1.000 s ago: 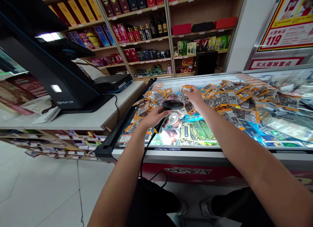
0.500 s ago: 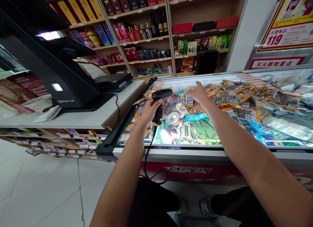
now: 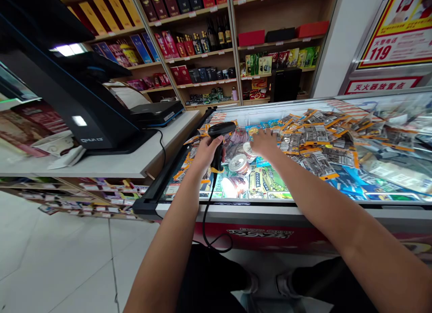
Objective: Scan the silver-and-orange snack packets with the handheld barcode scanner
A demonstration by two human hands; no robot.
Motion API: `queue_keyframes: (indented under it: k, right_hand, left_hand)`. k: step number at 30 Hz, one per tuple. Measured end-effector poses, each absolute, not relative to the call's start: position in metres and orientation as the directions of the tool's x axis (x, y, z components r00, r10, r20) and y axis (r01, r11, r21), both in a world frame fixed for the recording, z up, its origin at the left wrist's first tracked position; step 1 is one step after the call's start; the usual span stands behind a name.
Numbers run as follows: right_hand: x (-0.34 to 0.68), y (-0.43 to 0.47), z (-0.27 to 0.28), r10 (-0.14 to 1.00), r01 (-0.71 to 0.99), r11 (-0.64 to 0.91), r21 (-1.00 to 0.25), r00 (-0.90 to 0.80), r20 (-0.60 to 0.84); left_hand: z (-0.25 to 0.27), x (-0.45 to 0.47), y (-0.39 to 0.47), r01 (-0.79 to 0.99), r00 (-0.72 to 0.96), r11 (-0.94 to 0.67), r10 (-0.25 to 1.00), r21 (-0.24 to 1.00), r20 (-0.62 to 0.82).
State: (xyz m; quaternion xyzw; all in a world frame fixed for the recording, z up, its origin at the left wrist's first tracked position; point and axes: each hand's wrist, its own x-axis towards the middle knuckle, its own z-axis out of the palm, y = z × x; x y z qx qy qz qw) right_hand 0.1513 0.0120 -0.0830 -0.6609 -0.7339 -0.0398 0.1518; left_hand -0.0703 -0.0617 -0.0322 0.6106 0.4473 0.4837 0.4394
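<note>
My left hand (image 3: 205,154) is wrapped around the handle of a black and yellow barcode scanner (image 3: 221,129), held above the left part of a chest freezer (image 3: 303,210). The scanner's head points right and its cord hangs over the freezer's front edge. Inside the freezer, my right hand (image 3: 264,143) hovers palm down with fingers apart, close to a blue and yellow packet (image 3: 252,131); its fingertips are partly hidden. Lidded ice cream tubs (image 3: 239,163) and a green popsicle packet (image 3: 274,178) lie nearer me. Several orange-edged packets (image 3: 315,134) are heaped to the right.
At left a counter (image 3: 135,162) carries a black checkout terminal (image 3: 97,110) and a flat black device (image 3: 157,111). Shelves (image 3: 202,54) of boxes and bottles stand behind the freezer. The looped scanner cord (image 3: 219,250) hangs before my legs.
My right hand has moved slightly left and nearer me; the orange-edged packet at its fingers no longer shows there, and blue packets are now visible. My left hand and the scanner stay nearly still.
</note>
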Motion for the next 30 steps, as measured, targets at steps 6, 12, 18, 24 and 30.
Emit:
queue_keyframes:
  k: [6, 12, 18, 24, 30]
  right_hand:
    - [0.199, 0.035, -0.089, 0.943, 0.989, -0.042, -0.144, 0.087, 0.320]
    - [0.222, 0.046, -0.088, 0.945, 0.977, -0.164, -0.135, 0.195, 0.262]
    - [0.223, 0.036, -0.079, 0.922, 0.975, -0.205, -0.083, 0.221, 0.318]
    - [0.169, 0.017, -0.061, 0.858, 0.937, 0.207, -0.282, -0.035, 0.512]
    - [0.087, 0.038, -0.071, 0.890, 0.524, 0.450, -0.723, -0.194, 0.413]
  left_hand:
    - [-0.032, -0.071, -0.061, 0.111, 0.117, -0.205, 0.974, 0.973, 0.192]
    - [-0.033, -0.073, -0.056, 0.057, -0.017, -0.213, 0.977, 0.975, 0.214]
    - [-0.032, -0.082, -0.049, -0.018, -0.259, -0.252, 0.936, 0.968, 0.239]
    - [-0.032, -0.088, -0.046, -0.043, -0.357, -0.268, 0.904, 0.962, 0.236]
    - [-0.032, -0.085, -0.049, -0.046, -0.345, -0.261, 0.910, 0.964, 0.230]
